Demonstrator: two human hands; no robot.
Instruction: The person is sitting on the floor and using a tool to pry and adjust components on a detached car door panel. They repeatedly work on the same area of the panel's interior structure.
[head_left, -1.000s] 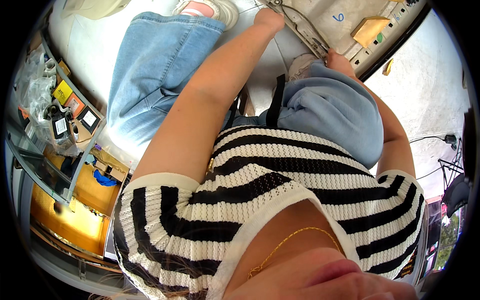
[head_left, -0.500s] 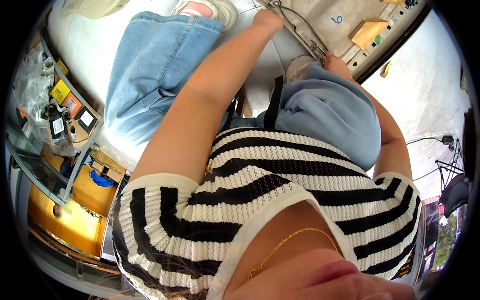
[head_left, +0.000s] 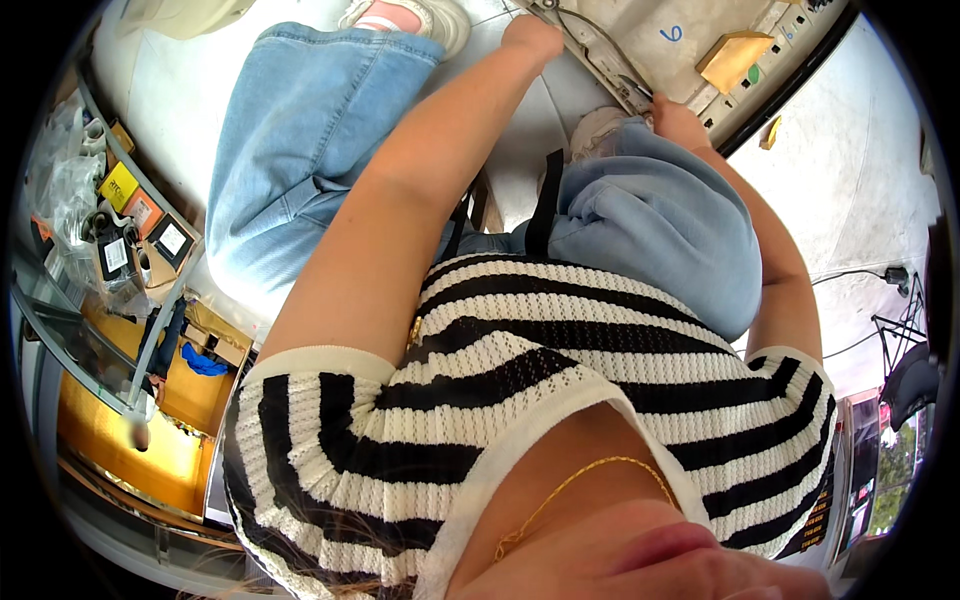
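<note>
A beige moulded panel (head_left: 645,60), with a dark cable (head_left: 590,28) along its near-left edge, lies on the floor in front of my feet. My left hand (head_left: 533,38) rests at the panel's left corner, its fingers hidden from view. At the near edge, beside my shoe, my right hand (head_left: 680,122) has its fingers bent in. By its fingertips shows a thin dark and metallic piece (head_left: 638,88), too small to name. A yellowish foam block (head_left: 735,62) is stuck on the panel to the right of that hand.
My bent legs in blue jeans (head_left: 300,150) flank the work. A metal-framed shelf on the left holds small boxes (head_left: 170,240) and plastic bags (head_left: 70,190). Another foam piece (head_left: 770,133) lies on the pale floor. A black plug with a cord (head_left: 895,276) is at the right.
My right hand has shifted slightly, and the metallic piece by its fingers shows less than before. My left hand stays at the corner. A person's figure at lower left has come further into view.
</note>
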